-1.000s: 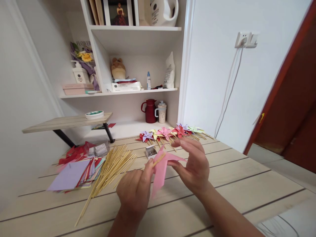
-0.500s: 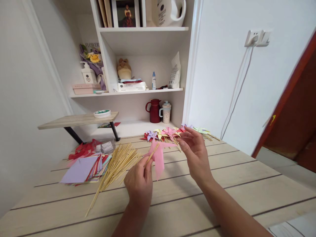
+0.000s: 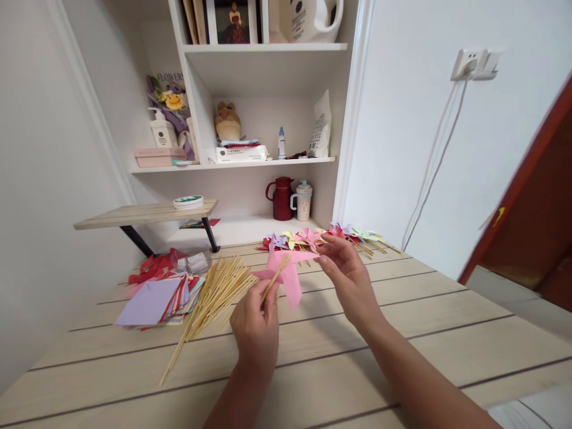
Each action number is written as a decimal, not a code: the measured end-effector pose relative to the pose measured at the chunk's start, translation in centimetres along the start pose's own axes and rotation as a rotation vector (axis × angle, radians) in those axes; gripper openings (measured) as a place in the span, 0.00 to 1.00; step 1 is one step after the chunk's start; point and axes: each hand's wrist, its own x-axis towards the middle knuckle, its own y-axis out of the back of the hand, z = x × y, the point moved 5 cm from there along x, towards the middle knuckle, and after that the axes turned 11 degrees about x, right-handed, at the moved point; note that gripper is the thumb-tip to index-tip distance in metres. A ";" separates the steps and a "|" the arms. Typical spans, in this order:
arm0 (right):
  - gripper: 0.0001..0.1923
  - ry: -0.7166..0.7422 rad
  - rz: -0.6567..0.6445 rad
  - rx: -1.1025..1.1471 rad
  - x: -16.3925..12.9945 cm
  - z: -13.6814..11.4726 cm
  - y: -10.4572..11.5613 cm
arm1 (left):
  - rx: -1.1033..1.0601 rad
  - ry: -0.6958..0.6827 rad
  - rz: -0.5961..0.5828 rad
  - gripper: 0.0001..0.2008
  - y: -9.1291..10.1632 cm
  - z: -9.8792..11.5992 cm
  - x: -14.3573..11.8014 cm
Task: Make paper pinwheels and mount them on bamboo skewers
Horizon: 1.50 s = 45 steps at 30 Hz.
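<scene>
1. The left hand (image 3: 255,325) pinched a thin wooden stick (image 3: 273,279) between thumb and fingertips; the grip was narrow and closed on the stick's lower part, so the upper end stood free, slanting toward 1 o'clock.

2. At that free end sat the pink paper pinwheel (image 3: 286,275), held in the air above the table (image 3: 402,333) and near the middle of the view. One flap hung down toward 6 o'clock, loose, which suggested that it was not yet fastened.

3. The right hand (image 3: 346,277) came in from 3 o'clock of the paper. Its thumb and forefinger were nipped together on the paper's upper right corner, the other fingers curled out of the way, probably to leave the paper in sight.

4. At 9 o'clock of the left hand lay a loose bundle of wooden sticks (image 3: 214,295), fanned out within easy reach, and beyond it a stack of coloured paper squares (image 3: 154,301), the top sheet lilac.

5. At 12 o'clock of the hands, along the table's far edge, a row of finished pinwheels (image 3: 322,237) lay side by side, apart from the raw stock, seemingly to keep done work away from the supplies.

6. Farther toward 12 o'clock, a red jug (image 3: 281,199) and a speckled cup (image 3: 303,201) stood in the shelf unit (image 3: 263,50), well apart from the work.
</scene>
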 end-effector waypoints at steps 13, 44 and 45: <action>0.16 -0.141 -0.146 0.060 -0.8 0.9 -1.9 | -0.980 0.970 -0.296 0.18 -4.1 -3.2 -0.8; 0.15 -0.796 -0.393 0.217 -6.2 9.2 -7.1 | -1.129 1.241 -0.595 0.18 -7.2 -4.1 -4.9; 0.14 -0.806 -0.393 0.215 -6.1 9.1 -7.0 | -1.133 1.230 -0.601 0.18 -7.2 -4.1 -4.9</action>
